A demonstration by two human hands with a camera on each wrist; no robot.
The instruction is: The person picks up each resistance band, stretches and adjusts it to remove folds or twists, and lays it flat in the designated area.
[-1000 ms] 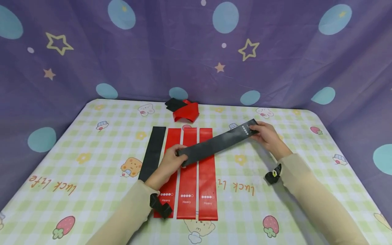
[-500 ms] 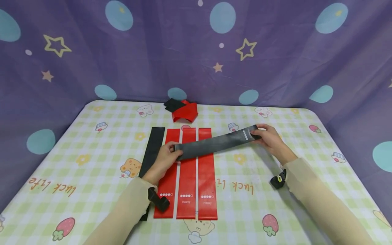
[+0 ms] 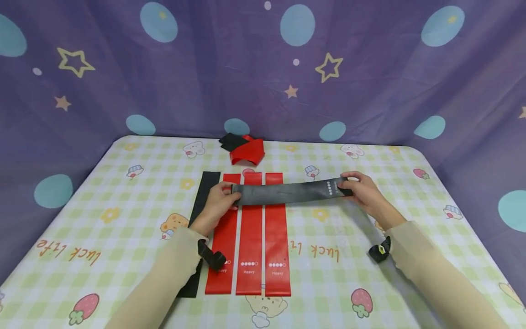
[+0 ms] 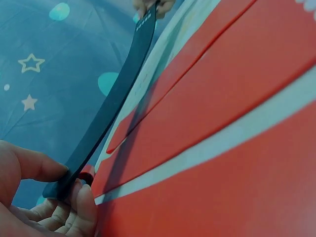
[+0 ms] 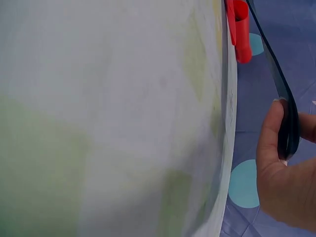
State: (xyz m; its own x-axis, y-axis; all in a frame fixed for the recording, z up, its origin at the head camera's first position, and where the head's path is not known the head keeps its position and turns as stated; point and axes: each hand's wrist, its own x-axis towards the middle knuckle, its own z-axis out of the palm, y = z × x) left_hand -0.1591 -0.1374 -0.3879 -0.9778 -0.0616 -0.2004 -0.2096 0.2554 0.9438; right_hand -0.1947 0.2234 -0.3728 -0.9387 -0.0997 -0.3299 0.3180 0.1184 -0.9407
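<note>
OK, going by the head view: grey band [image 3: 283, 194] is up off the cloth [image 3: 320, 294], running 9 to 3 o'clock over the far part of the three red bands [image 3: 249, 237], its shadow across them. Left hand [image 3: 217, 202] pinches its 9 o'clock end, thumb against fingers; right hand [image 3: 365, 193] pinches the 3 o'clock end, beside the white dots [image 3: 329, 188]. Slight bow along its length. Reds lie flat side by side, narrow gaps, "Heavy" print towards 6 o'clock, leftmost print partly hidden. Black band [image 3: 202, 197] flat at their 9 o'clock, partly behind the left sleeve [image 3: 160, 274]. Red-and-black pile [image 3: 248, 153] at 12, near the far edge. Curtain [image 3: 246, 77] beyond
</note>
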